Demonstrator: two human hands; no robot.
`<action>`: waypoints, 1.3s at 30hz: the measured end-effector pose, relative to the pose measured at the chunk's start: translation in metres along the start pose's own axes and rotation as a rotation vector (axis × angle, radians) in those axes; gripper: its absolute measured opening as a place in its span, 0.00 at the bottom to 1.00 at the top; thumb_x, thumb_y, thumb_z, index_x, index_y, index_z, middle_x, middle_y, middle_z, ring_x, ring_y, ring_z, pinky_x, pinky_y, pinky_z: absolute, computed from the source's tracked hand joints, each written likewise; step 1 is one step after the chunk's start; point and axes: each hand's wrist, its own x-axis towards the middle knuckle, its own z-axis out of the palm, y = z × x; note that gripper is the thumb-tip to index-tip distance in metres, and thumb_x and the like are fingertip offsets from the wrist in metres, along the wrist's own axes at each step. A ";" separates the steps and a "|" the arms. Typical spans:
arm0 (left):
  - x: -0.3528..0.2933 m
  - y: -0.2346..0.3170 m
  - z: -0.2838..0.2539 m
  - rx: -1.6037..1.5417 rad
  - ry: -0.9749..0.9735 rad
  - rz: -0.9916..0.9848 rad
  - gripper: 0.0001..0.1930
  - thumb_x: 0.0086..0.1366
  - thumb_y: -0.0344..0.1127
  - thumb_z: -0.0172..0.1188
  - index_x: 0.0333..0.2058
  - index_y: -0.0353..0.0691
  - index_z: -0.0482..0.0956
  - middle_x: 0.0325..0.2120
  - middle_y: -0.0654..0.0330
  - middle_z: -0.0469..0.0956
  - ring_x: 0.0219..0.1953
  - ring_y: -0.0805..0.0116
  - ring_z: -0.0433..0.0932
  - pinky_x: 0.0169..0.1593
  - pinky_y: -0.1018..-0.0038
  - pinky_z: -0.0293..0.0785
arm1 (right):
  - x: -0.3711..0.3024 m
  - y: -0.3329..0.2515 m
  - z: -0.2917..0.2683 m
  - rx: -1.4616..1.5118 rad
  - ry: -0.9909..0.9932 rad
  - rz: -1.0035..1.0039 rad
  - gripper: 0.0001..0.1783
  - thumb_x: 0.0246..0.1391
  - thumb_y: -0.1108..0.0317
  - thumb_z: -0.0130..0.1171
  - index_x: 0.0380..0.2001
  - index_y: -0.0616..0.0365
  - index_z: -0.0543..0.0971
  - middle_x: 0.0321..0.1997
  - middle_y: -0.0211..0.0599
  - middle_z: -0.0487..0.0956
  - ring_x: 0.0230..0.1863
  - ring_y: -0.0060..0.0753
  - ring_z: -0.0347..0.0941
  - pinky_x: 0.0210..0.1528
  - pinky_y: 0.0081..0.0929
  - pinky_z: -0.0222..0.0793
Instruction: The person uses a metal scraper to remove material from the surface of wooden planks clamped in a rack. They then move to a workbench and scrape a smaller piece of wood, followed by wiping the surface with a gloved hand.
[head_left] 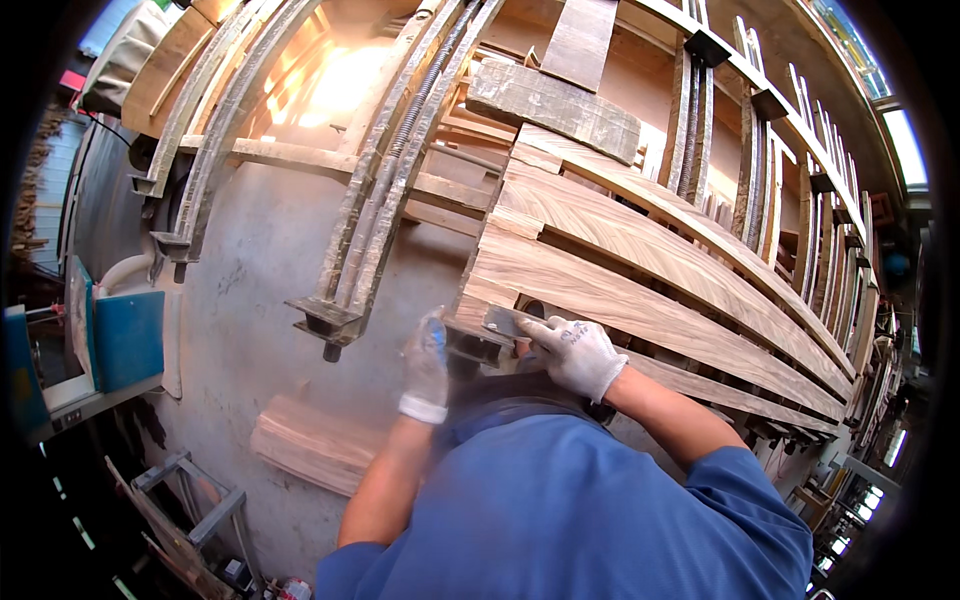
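My right hand, in a white work glove, grips a small flat grey metal tool pressed against the near end of a long wooden plank. The plank lies with several others on a rack that runs away to the right. My left hand, also gloved, hangs blurred just left of the plank ends; whether it holds anything cannot be made out.
Long metal bar clamps lie on the grey floor to the left. A short wood slab sits near my left arm. A weathered board rests across the planks' far ends. A blue machine stands at the left edge.
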 end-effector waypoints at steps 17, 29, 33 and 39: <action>0.000 0.020 0.000 -0.030 0.005 -0.026 0.25 0.86 0.50 0.47 0.60 0.33 0.81 0.50 0.55 0.86 0.49 0.68 0.83 0.56 0.67 0.81 | 0.004 -0.001 -0.019 -0.188 -0.012 -0.035 0.28 0.64 0.63 0.61 0.68 0.43 0.79 0.33 0.41 0.82 0.30 0.49 0.82 0.30 0.48 0.78; -0.001 0.001 0.001 -0.280 -0.016 -0.107 0.23 0.85 0.46 0.50 0.65 0.35 0.78 0.56 0.51 0.84 0.59 0.65 0.80 0.66 0.66 0.74 | -0.007 0.021 -0.043 -0.183 0.056 0.095 0.26 0.64 0.70 0.63 0.65 0.50 0.81 0.36 0.46 0.84 0.34 0.55 0.83 0.35 0.48 0.79; 0.001 0.019 0.002 -0.175 -0.047 -0.144 0.23 0.83 0.44 0.54 0.65 0.33 0.78 0.57 0.52 0.84 0.59 0.66 0.79 0.66 0.66 0.73 | -0.005 0.036 -0.033 -0.118 0.104 0.064 0.24 0.64 0.68 0.63 0.63 0.49 0.82 0.35 0.45 0.84 0.34 0.54 0.83 0.36 0.48 0.79; -0.003 0.030 0.002 -0.222 -0.017 -0.172 0.22 0.81 0.41 0.58 0.65 0.33 0.78 0.59 0.51 0.83 0.61 0.64 0.79 0.67 0.67 0.72 | -0.002 0.033 -0.039 -0.092 0.108 0.038 0.23 0.64 0.67 0.64 0.62 0.49 0.83 0.35 0.45 0.84 0.35 0.54 0.84 0.38 0.47 0.80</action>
